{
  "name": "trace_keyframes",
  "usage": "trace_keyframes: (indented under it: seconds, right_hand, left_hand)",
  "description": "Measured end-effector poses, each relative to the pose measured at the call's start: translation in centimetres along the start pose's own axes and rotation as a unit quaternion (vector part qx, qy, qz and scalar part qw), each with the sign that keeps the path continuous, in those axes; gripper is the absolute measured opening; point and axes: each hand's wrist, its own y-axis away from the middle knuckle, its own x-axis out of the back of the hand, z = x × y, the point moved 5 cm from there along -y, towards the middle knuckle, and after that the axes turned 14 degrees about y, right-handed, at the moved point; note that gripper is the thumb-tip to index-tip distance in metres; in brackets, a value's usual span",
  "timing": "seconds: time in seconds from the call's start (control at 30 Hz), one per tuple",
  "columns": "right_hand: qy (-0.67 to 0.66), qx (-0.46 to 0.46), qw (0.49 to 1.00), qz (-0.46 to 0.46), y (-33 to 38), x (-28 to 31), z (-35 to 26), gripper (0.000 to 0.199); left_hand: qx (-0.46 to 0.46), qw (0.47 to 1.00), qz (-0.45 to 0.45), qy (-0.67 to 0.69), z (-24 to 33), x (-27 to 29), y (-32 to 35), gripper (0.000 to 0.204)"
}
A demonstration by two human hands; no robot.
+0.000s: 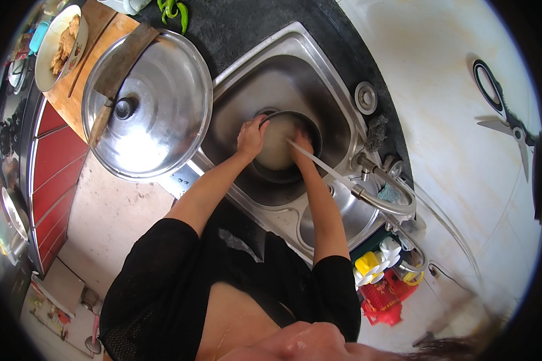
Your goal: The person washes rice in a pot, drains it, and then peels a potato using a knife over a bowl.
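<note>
Countertop [223, 30], dark, carries a 2-bowl stainless-steel sink [283, 75]; a round metal lid [171, 108] with 1 black knob lies left of the sink, partly over a wooden cutting board [121, 25]; 1 dark round pot [275, 176] is inside the larger bowl and contains cloudy, pale water [275, 147]; a curved metal faucet [385, 206] discharges 1 stream into the pot; a cleaver [126, 60] rests across the lid, beside the knob; an enamel bowl [44, 66] of brown food pieces sits at the board's far left; left hand [251, 138] grips the pot's left rim; right hand [303, 144] reaches inside the pot at its right side, fingers partly obscured, so whether they are closed cannot be told; green peppers [177, 12] lie beyond the lid.
</note>
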Motion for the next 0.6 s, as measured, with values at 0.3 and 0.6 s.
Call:
trace_keyframes:
  seconds: [0.3, 0.6]
  right_hand:
    - [-0.136, 0.043, 0.99, -0.023, 4.1, -6.1, -5.2, 0.063]
    - [0.1, 0.119, 0.988, 0.025, -1.4, 2.4, -3.1, 0.052]
  left_hand:
    - [0.017, 1.0, -0.012, -0.009, 0.6, -0.2, 0.1, 0.03]
    - [0.024, 1.0, -0.012, -0.013, 0.2, -0.1, -0.1, 0.025]
